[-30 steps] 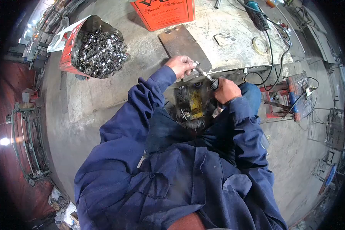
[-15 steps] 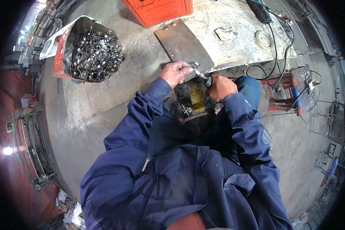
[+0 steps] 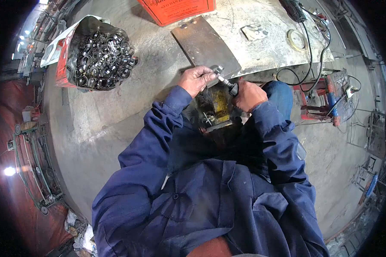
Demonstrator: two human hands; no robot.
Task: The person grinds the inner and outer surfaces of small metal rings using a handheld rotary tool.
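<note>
My left hand (image 3: 197, 80) pinches a small shiny metal ring (image 3: 218, 69) between thumb and fingers, over the near edge of a dark metal plate (image 3: 206, 45). Closed around the dark body of a hand tool (image 3: 225, 82) is my right hand (image 3: 249, 97); the tool's silver shaft points up and left, its tip right at the ring. My palm hides most of the tool's body. Below both hands, between my knees, sits a grimy yellow-and-black metal fixture (image 3: 220, 107).
A cut-open red tin (image 3: 62, 73) full of similar metal rings (image 3: 105, 60) stands at the left. A red-orange can (image 3: 178, 10) is at the back. On the pale sheet (image 3: 261, 55) lie a tape roll (image 3: 296, 40) and a corded power tool (image 3: 293, 10). A red metal stand (image 3: 317, 107) is at right.
The view has shifted slightly. The ring and the tool's shaft sit at a slightly different angle; both hands keep their grips.
</note>
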